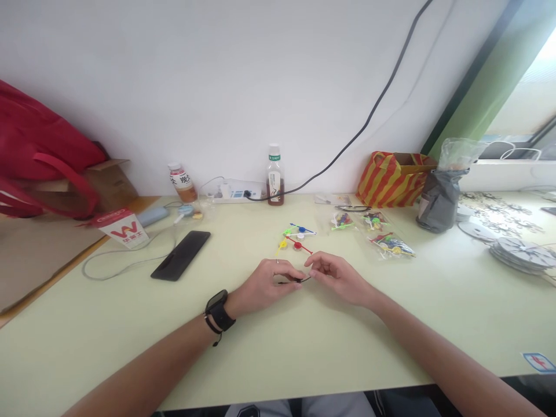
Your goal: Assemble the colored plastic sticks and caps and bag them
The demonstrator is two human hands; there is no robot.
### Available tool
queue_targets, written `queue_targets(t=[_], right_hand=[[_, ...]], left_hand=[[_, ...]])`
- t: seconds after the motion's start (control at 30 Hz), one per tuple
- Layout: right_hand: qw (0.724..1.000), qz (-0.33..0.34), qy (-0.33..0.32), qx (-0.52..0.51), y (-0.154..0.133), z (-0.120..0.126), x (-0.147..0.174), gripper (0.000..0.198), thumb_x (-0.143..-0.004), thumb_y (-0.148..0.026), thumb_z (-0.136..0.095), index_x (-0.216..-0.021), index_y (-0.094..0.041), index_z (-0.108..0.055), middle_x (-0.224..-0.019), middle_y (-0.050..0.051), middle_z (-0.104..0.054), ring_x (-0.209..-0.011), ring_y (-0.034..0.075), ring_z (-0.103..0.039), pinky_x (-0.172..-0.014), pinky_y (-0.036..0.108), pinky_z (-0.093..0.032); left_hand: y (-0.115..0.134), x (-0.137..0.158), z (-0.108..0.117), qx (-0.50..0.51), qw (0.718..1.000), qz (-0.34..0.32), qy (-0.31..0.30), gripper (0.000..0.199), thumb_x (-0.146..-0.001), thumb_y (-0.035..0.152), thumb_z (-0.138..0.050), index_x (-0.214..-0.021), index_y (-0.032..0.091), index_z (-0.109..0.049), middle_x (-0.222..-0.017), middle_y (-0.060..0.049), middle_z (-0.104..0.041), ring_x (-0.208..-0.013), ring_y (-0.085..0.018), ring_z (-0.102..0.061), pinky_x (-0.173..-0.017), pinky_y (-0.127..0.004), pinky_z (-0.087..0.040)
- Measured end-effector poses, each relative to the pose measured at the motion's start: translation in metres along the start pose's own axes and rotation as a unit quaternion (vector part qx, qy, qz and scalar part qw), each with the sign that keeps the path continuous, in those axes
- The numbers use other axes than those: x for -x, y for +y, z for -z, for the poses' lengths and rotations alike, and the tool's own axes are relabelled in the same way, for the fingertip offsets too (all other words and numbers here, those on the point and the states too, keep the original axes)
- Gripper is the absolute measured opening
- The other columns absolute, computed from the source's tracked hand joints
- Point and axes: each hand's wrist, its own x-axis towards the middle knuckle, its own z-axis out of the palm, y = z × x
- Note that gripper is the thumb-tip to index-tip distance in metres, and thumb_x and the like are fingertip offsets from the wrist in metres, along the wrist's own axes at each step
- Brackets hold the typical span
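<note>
My left hand (271, 281) pinches a small thin black arrow-shaped piece (299, 281) between thumb and fingertips, low over the table. Close on its right, my right hand (336, 277) has thumb and forefinger drawn together at the piece's other end. Just beyond the hands lie plastic arrow spinners: a red spinner (297, 245), a yellow spinner (282, 244), a blue spinner (302, 230), a white spinner (301, 236) and a green spinner (287, 232). Part of the black piece is hidden by my fingers.
Clear bags of coloured spinners (393, 245) lie to the right. A black phone (180, 256) rests at left beside a cable and a red-white box (125, 229). Along the wall stand a drink bottle (274, 179), a power strip (237, 192) and a striped bag (393, 179). Stacked discs (523, 255) sit far right.
</note>
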Motion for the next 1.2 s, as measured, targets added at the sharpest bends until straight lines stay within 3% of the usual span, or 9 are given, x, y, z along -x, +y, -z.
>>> queue_targets(t=[0.43, 0.57, 0.73, 0.83, 0.9, 0.97, 1.03, 1.13, 1.2], right_hand=[[0.983, 0.058, 0.161, 0.063, 0.004, 0.003, 0.0, 0.04, -0.096, -0.05, -0.061, -0.13, -0.028, -0.058, -0.113, 0.009, -0.064, -0.089, 0.02, -0.063, -0.082, 0.037, -0.056], [0.981, 0.079, 0.109, 0.142, 0.004, 0.003, 0.005, 0.034, -0.1, -0.043, -0.054, -0.13, -0.028, -0.062, -0.089, 0.004, -0.062, -0.076, 0.019, -0.058, -0.071, 0.033, -0.053], [0.992, 0.058, 0.085, 0.077, 0.002, -0.005, 0.01, 0.073, -0.098, -0.039, -0.057, -0.161, -0.032, -0.023, -0.104, 0.003, -0.059, -0.069, 0.014, -0.056, -0.06, 0.028, -0.048], [0.997, 0.04, 0.031, 0.057, 0.001, -0.003, 0.01, 0.03, -0.096, -0.042, -0.059, -0.119, -0.024, -0.066, -0.088, 0.002, -0.058, -0.065, 0.014, -0.052, -0.058, 0.028, -0.044], [0.997, 0.031, -0.047, 0.048, -0.001, 0.0, 0.009, 0.034, -0.095, -0.044, -0.06, -0.071, -0.02, -0.063, -0.068, 0.0, -0.048, -0.059, 0.014, -0.044, -0.055, 0.028, -0.039], [0.997, 0.033, -0.054, 0.032, -0.004, 0.003, 0.01, 0.04, -0.094, -0.044, -0.062, -0.063, -0.02, -0.057, -0.063, -0.001, -0.044, -0.058, 0.013, -0.041, -0.054, 0.028, -0.036], [0.999, 0.044, 0.009, 0.025, -0.007, 0.003, 0.011, 0.02, -0.094, -0.041, -0.065, -0.092, -0.022, -0.068, -0.072, -0.001, -0.051, -0.062, 0.013, -0.045, -0.056, 0.028, -0.039], [0.995, 0.061, 0.074, 0.026, -0.008, -0.001, 0.012, 0.068, -0.094, -0.039, -0.067, -0.154, -0.033, -0.036, -0.094, 0.0, -0.057, -0.065, 0.013, -0.049, -0.062, 0.028, -0.046], [0.992, 0.073, 0.099, 0.02, -0.005, -0.004, 0.012, 0.08, -0.093, -0.041, -0.067, -0.159, -0.035, -0.022, -0.104, 0.001, -0.056, -0.064, 0.012, -0.048, -0.065, 0.029, -0.047]], left_hand=[[-0.009, -0.004, -0.002, 0.173, 0.979, 0.103, 0.038, 0.032, -0.085, 0.039, -0.08, -0.109, 0.018, -0.074, -0.111, -0.011, -0.075, -0.101, -0.024, -0.072, -0.097, -0.041, -0.059], [-0.016, -0.006, 0.0, 0.197, 0.971, 0.114, 0.07, 0.03, -0.084, 0.038, -0.081, -0.104, 0.018, -0.072, -0.104, -0.008, -0.074, -0.099, -0.022, -0.071, -0.095, -0.04, -0.059], [-0.017, -0.007, 0.0, 0.211, 0.968, 0.116, 0.073, 0.031, -0.084, 0.038, -0.082, -0.105, 0.017, -0.072, -0.105, -0.009, -0.074, -0.097, -0.022, -0.073, -0.094, -0.039, -0.06], [-0.016, -0.007, 0.0, 0.213, 0.967, 0.113, 0.084, 0.031, -0.083, 0.037, -0.082, -0.104, 0.016, -0.072, -0.104, -0.008, -0.075, -0.096, -0.021, -0.073, -0.095, -0.04, -0.059], [-0.017, -0.007, 0.0, 0.214, 0.966, 0.108, 0.094, 0.031, -0.083, 0.036, -0.083, -0.104, 0.016, -0.072, -0.102, -0.008, -0.074, -0.096, -0.021, -0.073, -0.095, -0.039, -0.06], [-0.017, -0.008, 0.0, 0.215, 0.966, 0.106, 0.095, 0.031, -0.083, 0.036, -0.083, -0.104, 0.016, -0.072, -0.101, -0.007, -0.074, -0.095, -0.02, -0.072, -0.094, -0.038, -0.06], [-0.017, -0.008, 0.0, 0.221, 0.966, 0.105, 0.087, 0.031, -0.083, 0.035, -0.083, -0.105, 0.016, -0.072, -0.101, -0.008, -0.074, -0.094, -0.02, -0.073, -0.093, -0.038, -0.06], [-0.015, -0.008, -0.001, 0.233, 0.963, 0.107, 0.08, 0.032, -0.083, 0.036, -0.084, -0.104, 0.015, -0.071, -0.101, -0.009, -0.075, -0.094, -0.021, -0.073, -0.092, -0.038, -0.06], [-0.013, -0.008, -0.001, 0.238, 0.961, 0.112, 0.08, 0.033, -0.082, 0.037, -0.084, -0.103, 0.015, -0.072, -0.1, -0.009, -0.075, -0.093, -0.021, -0.073, -0.091, -0.038, -0.06]])
